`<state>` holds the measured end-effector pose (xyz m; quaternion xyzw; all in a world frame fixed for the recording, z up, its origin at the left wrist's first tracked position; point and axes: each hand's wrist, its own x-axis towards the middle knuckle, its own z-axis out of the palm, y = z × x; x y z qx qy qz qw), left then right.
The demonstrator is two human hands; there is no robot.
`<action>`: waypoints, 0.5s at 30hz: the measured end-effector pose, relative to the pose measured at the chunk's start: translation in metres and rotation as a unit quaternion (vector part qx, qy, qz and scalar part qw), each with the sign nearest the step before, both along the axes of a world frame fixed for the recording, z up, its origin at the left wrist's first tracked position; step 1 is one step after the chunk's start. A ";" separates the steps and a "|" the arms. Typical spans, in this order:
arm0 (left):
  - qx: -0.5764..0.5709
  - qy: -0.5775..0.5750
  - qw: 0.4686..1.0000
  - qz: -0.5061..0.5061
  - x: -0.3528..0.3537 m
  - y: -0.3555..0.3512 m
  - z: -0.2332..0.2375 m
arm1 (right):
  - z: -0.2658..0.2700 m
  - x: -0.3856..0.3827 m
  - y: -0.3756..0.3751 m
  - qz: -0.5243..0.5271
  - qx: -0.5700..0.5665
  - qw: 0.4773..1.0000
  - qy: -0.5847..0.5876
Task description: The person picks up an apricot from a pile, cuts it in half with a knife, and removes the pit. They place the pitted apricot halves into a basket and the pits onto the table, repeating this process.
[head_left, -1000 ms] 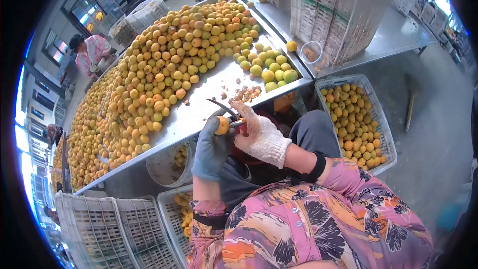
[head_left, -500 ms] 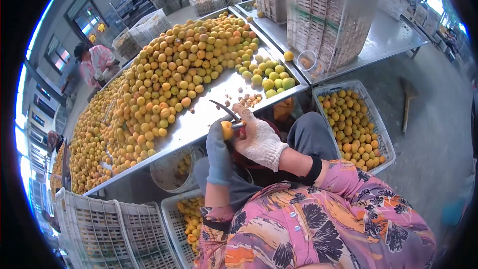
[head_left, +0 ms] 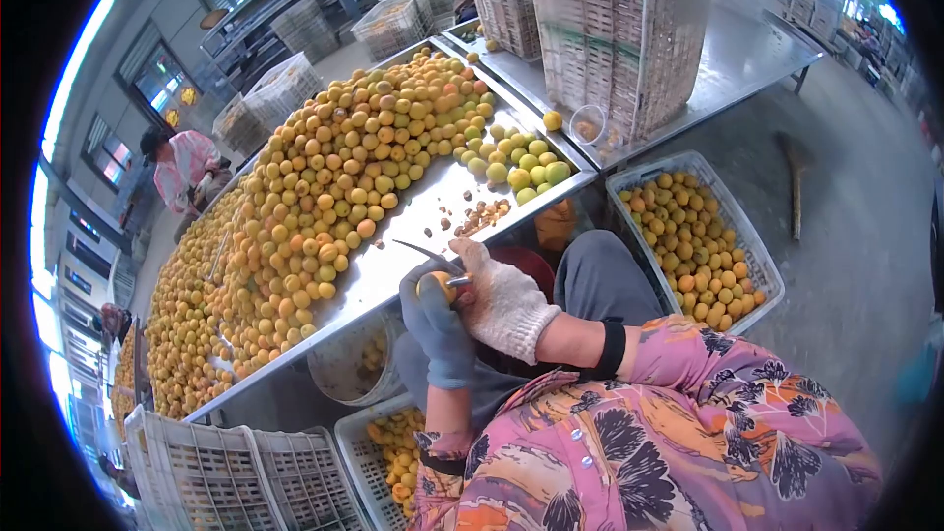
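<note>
A worker in a floral shirt [head_left: 610,452] grips a yellow fruit [head_left: 434,286] in the gray-gloved left hand [head_left: 438,339], fingers curled around it, held just short of a metal table [head_left: 418,209]. The white-gloved right hand [head_left: 506,305] wraps its fingers around a cutter [head_left: 425,253], its curved dark blade pointing out past the fruit. Beyond, small brown scraps [head_left: 482,217] lie near heaped fruit [head_left: 334,167]. Farther off, a person in pink [head_left: 185,169] works beside the heap.

Blown-out left edge, strong fisheye distortion
</note>
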<state>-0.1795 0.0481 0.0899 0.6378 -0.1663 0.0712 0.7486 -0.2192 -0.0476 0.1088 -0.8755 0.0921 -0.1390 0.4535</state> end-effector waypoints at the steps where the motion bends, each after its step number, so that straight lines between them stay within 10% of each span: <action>1: -0.003 -0.006 1.000 0.005 0.000 0.001 -0.003 | -0.001 0.000 0.001 0.004 -0.009 1.000 0.015; 13: 0.004 0.059 0.996 -0.071 0.017 0.024 -0.027 | -0.013 0.010 -0.003 0.140 0.106 0.984 0.016; 15: -0.049 0.126 0.983 -0.124 0.019 0.027 -0.029 | 0.016 -0.001 -0.007 0.178 0.238 0.934 0.196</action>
